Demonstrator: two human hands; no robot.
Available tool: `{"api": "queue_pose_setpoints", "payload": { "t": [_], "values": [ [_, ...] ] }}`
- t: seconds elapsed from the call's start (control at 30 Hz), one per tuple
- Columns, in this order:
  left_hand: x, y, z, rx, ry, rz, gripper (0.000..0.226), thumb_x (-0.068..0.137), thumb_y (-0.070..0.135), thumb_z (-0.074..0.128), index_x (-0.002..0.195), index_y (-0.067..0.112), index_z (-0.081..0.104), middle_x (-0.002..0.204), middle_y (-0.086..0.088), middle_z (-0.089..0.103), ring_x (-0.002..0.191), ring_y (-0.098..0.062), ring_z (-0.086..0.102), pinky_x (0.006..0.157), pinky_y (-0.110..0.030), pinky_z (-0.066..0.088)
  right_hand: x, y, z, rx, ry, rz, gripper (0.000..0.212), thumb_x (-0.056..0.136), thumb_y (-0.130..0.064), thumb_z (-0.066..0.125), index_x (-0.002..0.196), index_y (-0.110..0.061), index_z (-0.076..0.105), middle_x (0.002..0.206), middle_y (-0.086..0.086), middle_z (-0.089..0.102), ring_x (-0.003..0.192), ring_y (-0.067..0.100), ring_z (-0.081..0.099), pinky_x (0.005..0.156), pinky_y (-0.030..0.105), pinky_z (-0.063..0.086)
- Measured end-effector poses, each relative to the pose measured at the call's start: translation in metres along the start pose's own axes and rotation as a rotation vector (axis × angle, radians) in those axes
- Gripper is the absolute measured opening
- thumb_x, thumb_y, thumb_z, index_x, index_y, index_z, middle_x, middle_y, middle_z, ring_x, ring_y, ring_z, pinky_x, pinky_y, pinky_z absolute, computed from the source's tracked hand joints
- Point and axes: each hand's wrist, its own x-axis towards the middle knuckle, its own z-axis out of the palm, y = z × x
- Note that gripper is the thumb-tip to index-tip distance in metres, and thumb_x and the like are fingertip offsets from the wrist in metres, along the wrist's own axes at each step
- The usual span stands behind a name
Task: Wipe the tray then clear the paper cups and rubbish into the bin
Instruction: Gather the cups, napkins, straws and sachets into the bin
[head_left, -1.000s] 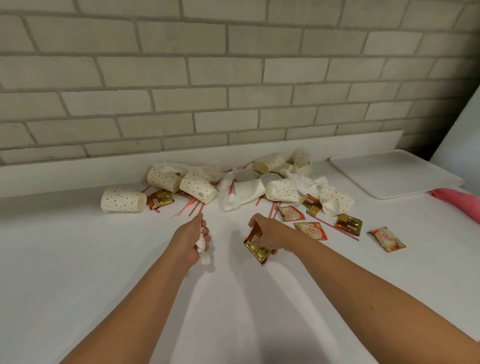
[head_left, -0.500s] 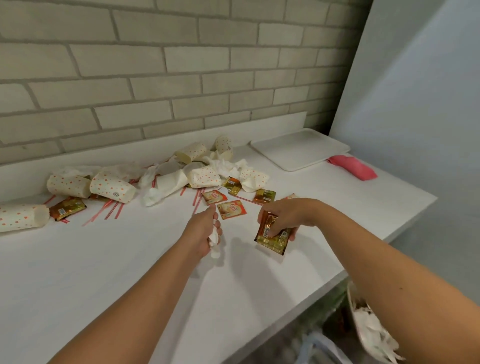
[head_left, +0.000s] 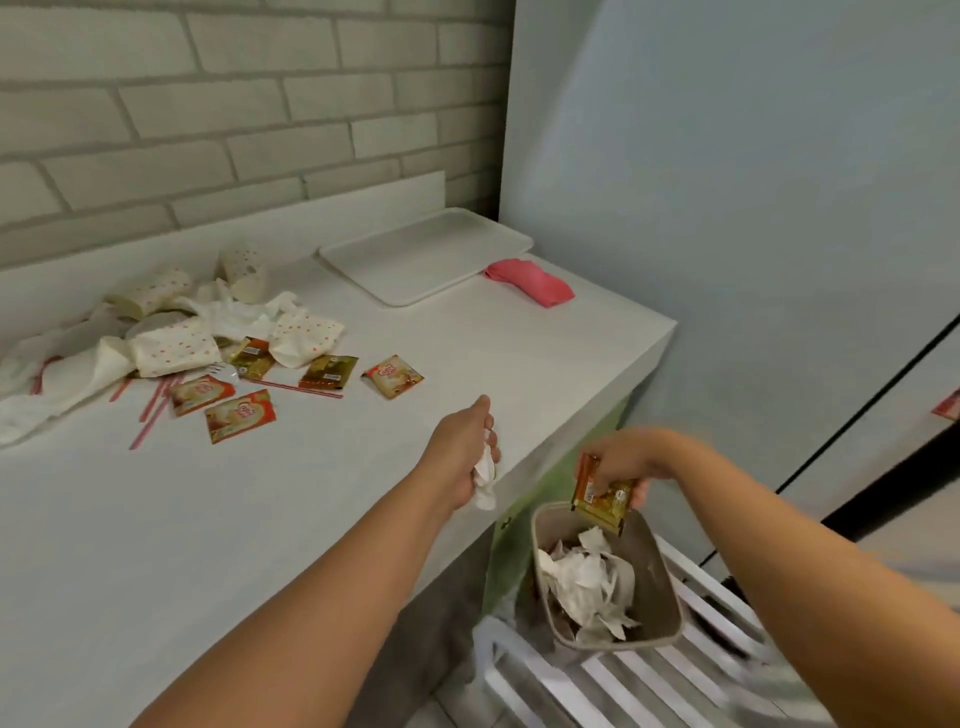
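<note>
My right hand (head_left: 621, 465) pinches a gold sachet (head_left: 600, 499) just above the open grey bin (head_left: 657, 566), which holds crumpled white paper. My left hand (head_left: 465, 457) grips a scrunched white tissue (head_left: 484, 480) over the counter's front edge. Several dotted paper cups (head_left: 174, 345) lie on their sides at the left among tissues, red straws (head_left: 150, 410) and more sachets (head_left: 239, 415). The white tray (head_left: 423, 254) sits bare at the back right, with a pink cloth (head_left: 530, 283) beside it.
The white counter (head_left: 208, 519) ends at a corner on the right, near a pale wall. The bin stands on a white slatted rack (head_left: 649, 680) below the counter edge. A brick wall backs the counter.
My view has swung right and down. My right hand carried the gold sachet off the counter to above the bin. My left hand, still gripping the tissue, moved to the counter's edge.
</note>
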Motion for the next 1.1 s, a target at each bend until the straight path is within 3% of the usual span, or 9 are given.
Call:
{"api": "queue_pose_setpoints", "payload": {
  "t": [0.13, 0.27, 0.37, 0.5, 0.7, 0.77, 0.9, 0.97, 1.1],
  "values": [
    [0.012, -0.021, 0.037, 0.051, -0.059, -0.011, 0.042, 0.098, 0.035, 0.042, 0.06, 0.016, 0.039, 0.049, 0.002, 0.037, 0.044, -0.013, 0.032, 0.046, -0.023, 0.025, 0.023, 0.036, 0.028, 0.087, -0.054, 0.064, 0.044, 0.094, -0.007, 0.051, 0.136, -0.008, 0.038, 0.12, 0.019, 0.055, 0.055, 0.015, 0.063, 0.049, 0.021, 0.054],
    [0.023, -0.043, 0.063, 0.089, -0.072, -0.006, 0.039, 0.098, 0.033, 0.04, 0.063, 0.015, 0.039, 0.052, 0.001, 0.036, 0.046, -0.013, 0.033, 0.047, -0.024, 0.027, 0.04, 0.057, 0.037, 0.174, -0.105, 0.026, 0.071, 0.095, -0.014, 0.052, 0.15, -0.025, 0.008, 0.133, 0.024, 0.048, 0.066, 0.015, 0.062, 0.059, 0.03, 0.056],
    [0.029, -0.055, 0.077, 0.156, -0.014, 0.076, 0.035, 0.098, 0.034, 0.037, 0.07, 0.016, 0.043, 0.062, -0.001, 0.04, 0.055, -0.014, 0.036, 0.053, -0.027, 0.031, 0.033, 0.054, 0.025, 0.381, -0.028, -0.154, 0.052, 0.098, -0.021, 0.048, 0.146, -0.016, 0.027, 0.108, 0.012, 0.061, 0.071, 0.015, 0.064, 0.066, 0.029, 0.057],
    [0.032, -0.062, 0.093, 0.197, 0.077, 0.205, 0.032, 0.1, 0.032, 0.034, 0.076, 0.016, 0.047, 0.071, -0.002, 0.045, 0.064, -0.014, 0.043, 0.059, -0.027, 0.036, 0.009, 0.04, 0.013, 0.742, -0.213, -0.366, 0.036, 0.101, -0.028, 0.041, 0.128, -0.004, 0.044, 0.092, 0.008, 0.059, 0.073, 0.017, 0.063, 0.062, 0.024, 0.056],
    [0.036, -0.067, 0.121, 0.066, 0.057, 0.108, 0.037, 0.1, 0.04, 0.028, 0.101, 0.009, 0.048, 0.102, -0.027, 0.055, 0.074, -0.037, 0.061, 0.035, -0.022, 0.041, 0.009, 0.046, 0.022, 0.837, -0.053, -0.452, 0.035, 0.095, -0.005, 0.051, 0.129, -0.006, 0.045, 0.07, 0.002, 0.06, 0.049, 0.006, 0.054, 0.046, 0.016, 0.045],
    [0.039, -0.073, 0.13, 0.067, 0.045, 0.065, 0.05, 0.099, 0.046, 0.028, 0.124, 0.007, 0.044, 0.122, -0.025, 0.054, 0.102, -0.044, 0.06, 0.048, -0.031, 0.053, 0.011, 0.053, 0.023, 0.811, 0.012, -0.457, 0.038, 0.091, -0.001, 0.054, 0.126, -0.014, 0.05, 0.057, -0.007, 0.059, 0.045, 0.002, 0.052, 0.044, 0.016, 0.044],
    [0.038, -0.08, 0.14, 0.025, -0.019, 0.02, 0.048, 0.099, 0.047, 0.026, 0.125, 0.011, 0.046, 0.105, -0.016, 0.061, 0.084, -0.021, 0.064, 0.065, -0.032, 0.054, 0.02, 0.069, 0.027, 0.785, 0.206, -0.464, 0.022, 0.085, -0.001, 0.06, 0.106, 0.001, 0.065, 0.067, 0.003, 0.06, 0.052, 0.006, 0.053, 0.049, 0.019, 0.04],
    [0.04, -0.083, 0.139, 0.104, -0.073, -0.034, 0.057, 0.098, 0.051, 0.024, 0.13, 0.009, 0.046, 0.116, -0.017, 0.061, 0.096, -0.023, 0.064, 0.081, -0.037, 0.055, 0.026, 0.077, 0.031, 0.758, 0.243, -0.449, 0.017, 0.082, 0.0, 0.061, 0.097, 0.007, 0.064, 0.068, 0.005, 0.06, 0.055, 0.01, 0.054, 0.05, 0.019, 0.04],
    [0.034, -0.083, 0.13, 0.354, -0.193, -0.137, 0.073, 0.093, 0.062, 0.017, 0.149, 0.016, 0.021, 0.154, -0.013, 0.024, 0.142, -0.026, 0.026, 0.115, -0.043, 0.02, 0.054, 0.095, 0.046, 0.601, 0.292, -0.322, 0.008, 0.083, -0.005, 0.064, 0.087, 0.002, 0.064, 0.074, 0.008, 0.062, 0.062, 0.013, 0.057, 0.055, 0.024, 0.046]
  ]
}}
